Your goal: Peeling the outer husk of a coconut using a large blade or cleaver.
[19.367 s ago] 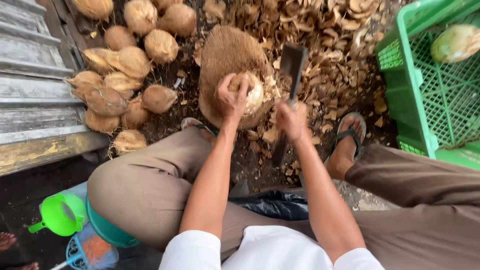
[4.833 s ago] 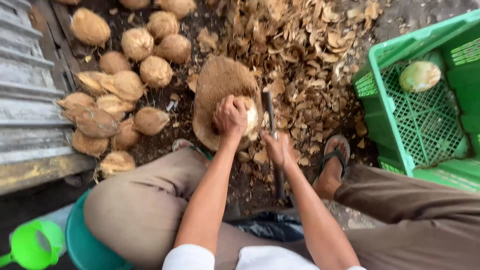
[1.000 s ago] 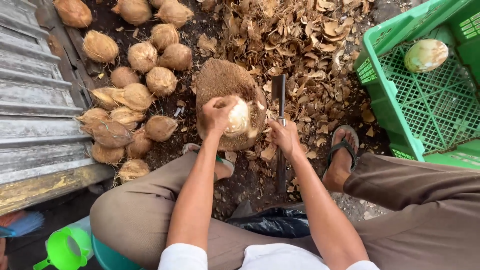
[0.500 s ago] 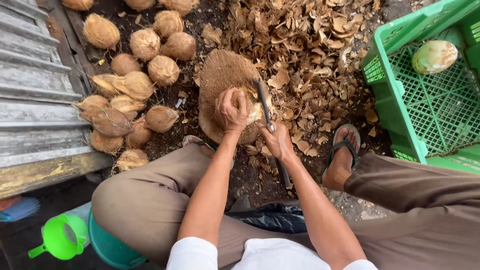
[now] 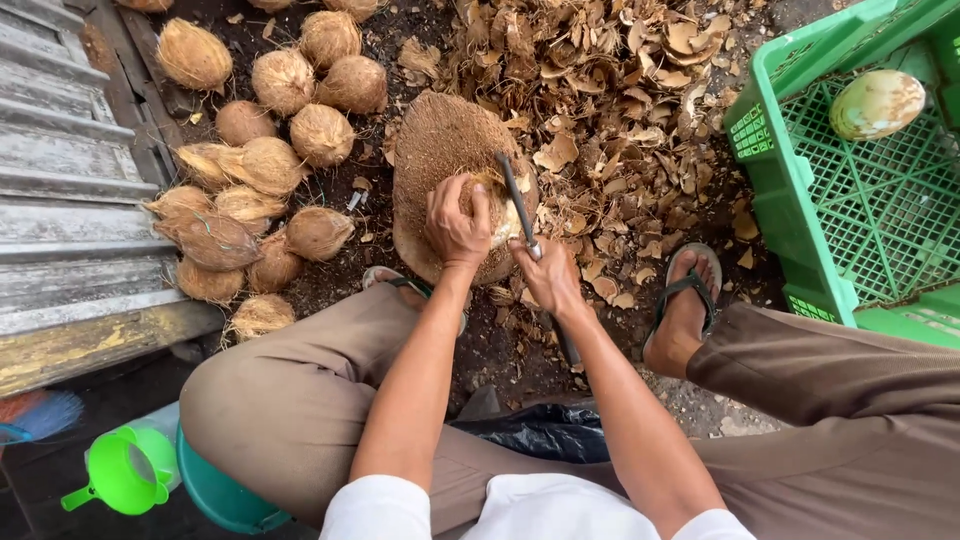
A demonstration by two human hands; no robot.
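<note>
Your left hand (image 5: 457, 218) lies on top of a pale, partly peeled coconut (image 5: 497, 215), its fingers (image 5: 447, 195) curled down over the round shell and holding it firm on a big chopping block (image 5: 440, 150) with a rough, fibrous brown top, which stands on the dark earth between your knees. Your right hand (image 5: 548, 280) is closed around the handle of a heavy knife (image 5: 520, 215); the dark, narrow blade rests against the right side of the coconut, just beside your left fingers. To the left of the block you have a heap of unpeeled coconuts (image 5: 262, 165), oval, hairy and light brown, some touching the grey wooden planks (image 5: 60, 200). Behind and right of the block, dry curled husk pieces (image 5: 620, 110) cover the ground in a thick layer. At the far right stands a green plastic crate (image 5: 850, 200) with a grid wall, and one smooth, cream-coloured peeled coconut (image 5: 877, 103) lies inside it. Your right foot wears a dark sandal (image 5: 690, 290), near the crate. A green funnel (image 5: 125, 468) shows at the lower left
</note>
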